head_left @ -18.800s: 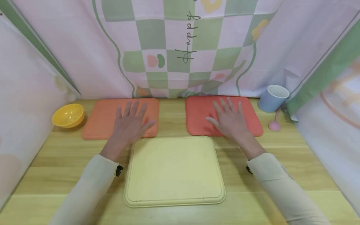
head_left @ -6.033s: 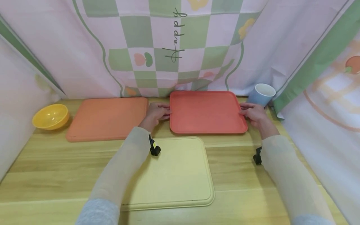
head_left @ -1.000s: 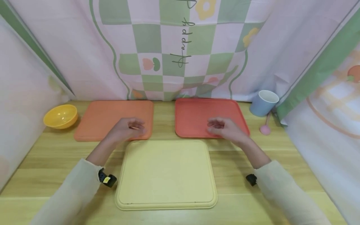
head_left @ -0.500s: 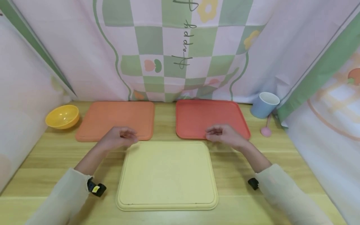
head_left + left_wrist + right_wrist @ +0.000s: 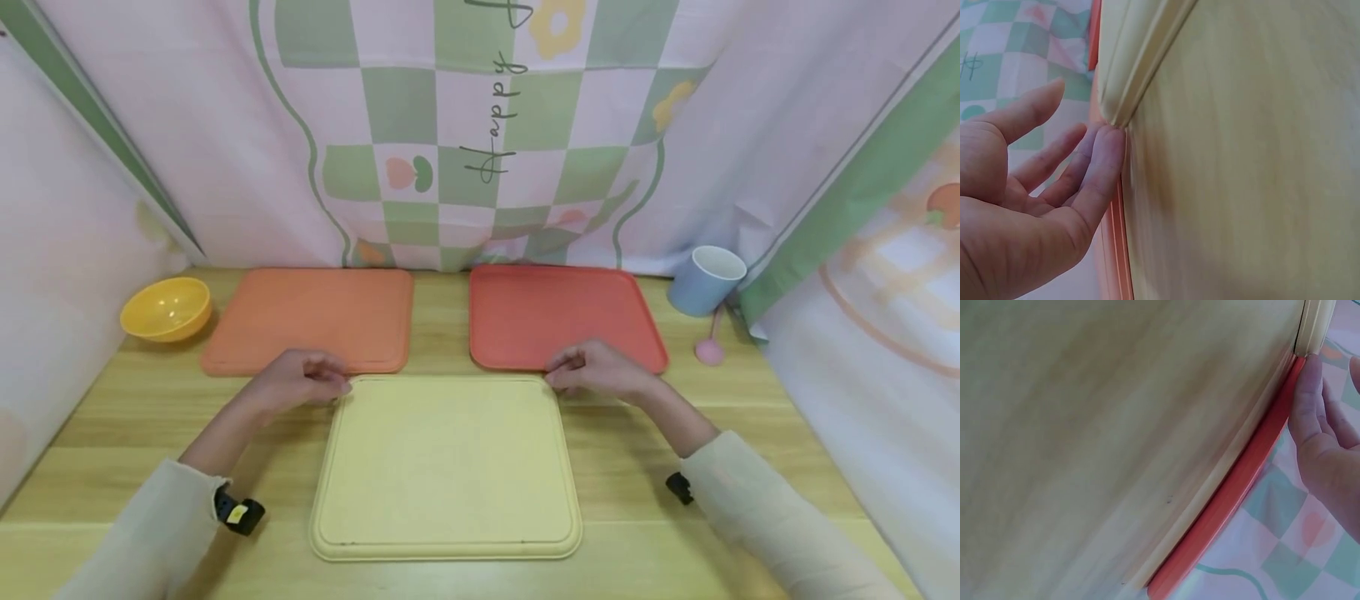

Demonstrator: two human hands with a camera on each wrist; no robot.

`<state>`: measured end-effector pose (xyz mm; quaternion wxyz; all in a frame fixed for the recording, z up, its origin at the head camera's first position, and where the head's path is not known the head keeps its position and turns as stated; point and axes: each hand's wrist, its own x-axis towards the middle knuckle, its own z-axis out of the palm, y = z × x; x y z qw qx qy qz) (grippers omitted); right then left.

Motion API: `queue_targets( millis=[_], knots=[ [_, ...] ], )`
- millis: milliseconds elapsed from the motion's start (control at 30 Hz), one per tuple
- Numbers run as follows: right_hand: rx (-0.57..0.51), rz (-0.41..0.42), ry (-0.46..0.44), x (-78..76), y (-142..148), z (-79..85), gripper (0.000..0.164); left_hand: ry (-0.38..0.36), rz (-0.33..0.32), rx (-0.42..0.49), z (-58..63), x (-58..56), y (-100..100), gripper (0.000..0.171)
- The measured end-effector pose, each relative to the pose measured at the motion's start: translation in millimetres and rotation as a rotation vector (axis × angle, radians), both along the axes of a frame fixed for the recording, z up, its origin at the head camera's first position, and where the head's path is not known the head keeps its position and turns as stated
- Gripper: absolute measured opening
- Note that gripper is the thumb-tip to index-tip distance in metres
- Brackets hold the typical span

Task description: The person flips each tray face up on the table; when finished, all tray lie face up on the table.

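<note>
A pale yellow tray [image 5: 450, 467] lies flat on the wooden table at the front middle. At its far left corner is my left hand [image 5: 296, 382], fingers loosely bent; in the left wrist view fingertips [image 5: 1110, 140] sit right at the tray's corner [image 5: 1138, 56]. My right hand [image 5: 596, 371] is at the far right corner, a fingertip [image 5: 1311, 369] meeting the tray's edge [image 5: 1315, 328] in the right wrist view. Neither hand grips it. Behind, an orange tray [image 5: 315, 317] lies on the left and a red tray [image 5: 562, 312] on the right.
A yellow bowl [image 5: 167, 310] stands at the left end of the table. On the right are a blue cup [image 5: 705, 282] and a pink spoon [image 5: 708, 350] beside it. A checked curtain [image 5: 480, 125] hangs along the back edge.
From over the orange and red trays, both hands have come down and nearer to the yellow tray's far corners. Earlier both held the red tray's sides; now it lies on the table.
</note>
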<state>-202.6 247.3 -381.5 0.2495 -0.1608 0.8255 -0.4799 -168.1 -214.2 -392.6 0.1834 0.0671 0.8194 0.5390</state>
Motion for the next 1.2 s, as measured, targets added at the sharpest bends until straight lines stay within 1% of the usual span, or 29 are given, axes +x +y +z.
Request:
queue_targets(
  millis=[200,367,467,600,833,1033,1133,1200],
  knots=[
    [0.019,-0.032,-0.021,0.1,-2.9,2.0,0.035,-0.024,-0.012,-0.013,-4.1,-0.6,-5.3,0.050],
    [0.056,-0.045,-0.022,2.1,-1.4,3.4,0.030,-0.059,-0.010,0.020,-6.5,-1.5,-5.8,0.048],
    [0.060,-0.051,-0.060,3.5,-0.2,3.0,0.031,-0.087,-0.005,0.061,-8.1,-1.6,-6.3,0.046],
    [0.046,-0.076,-0.117,4.7,-0.6,1.4,0.034,-0.112,0.007,0.090,-9.3,-1.1,-6.3,0.044],
    [0.050,-0.135,-0.136,5.3,-6.1,-1.9,0.038,-0.109,0.041,0.060,-12.4,0.8,-7.7,0.042],
    [0.062,-0.187,-0.146,6.8,-7.7,-3.1,0.038,-0.068,0.074,0.023,-11.6,2.6,-1.9,0.039],
    [0.086,-0.190,-0.138,7.3,-8.2,-3.1,0.040,-0.054,0.082,0.018,-12.2,2.4,1.5,0.037],
    [0.101,-0.181,-0.130,7.5,-9.4,-2.2,0.042,-0.059,0.088,0.027,-13.7,1.9,2.0,0.037]
  ],
)
